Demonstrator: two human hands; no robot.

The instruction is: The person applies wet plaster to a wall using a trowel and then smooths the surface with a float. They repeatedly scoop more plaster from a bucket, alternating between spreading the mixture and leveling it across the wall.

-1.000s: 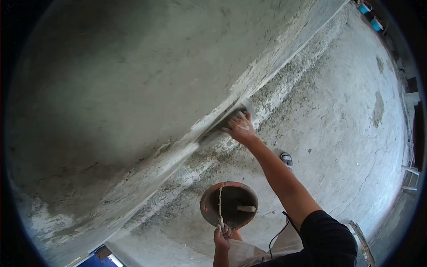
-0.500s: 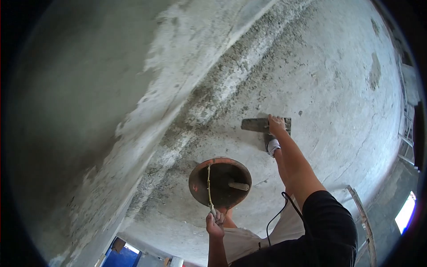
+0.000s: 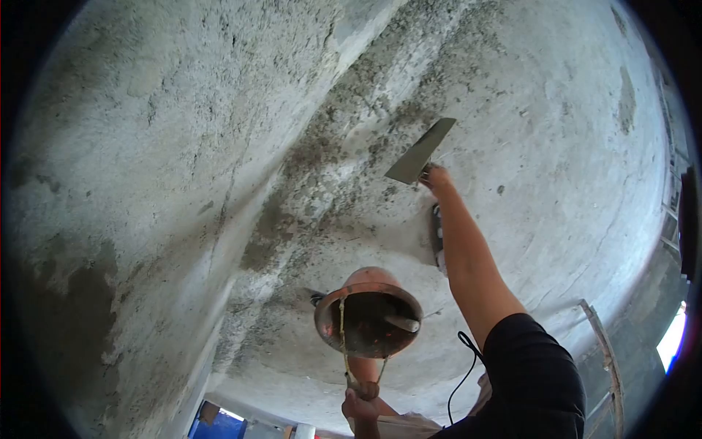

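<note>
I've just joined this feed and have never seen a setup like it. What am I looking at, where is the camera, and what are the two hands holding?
There is one picture, from a camera worn on a person's head, looking down with a wide, rounded lens. No machine is involved: a person works with bare hands. The right hand, arm stretched out, grips the handle of a flat grey metal plastering trowel, its blade raised off the rough grey cement surface. The left hand, low in the picture, grips the rope handle of a round orange-brown bucket, in which a short stick-like handle lies. A black cable hangs by the black sleeve.
</note>
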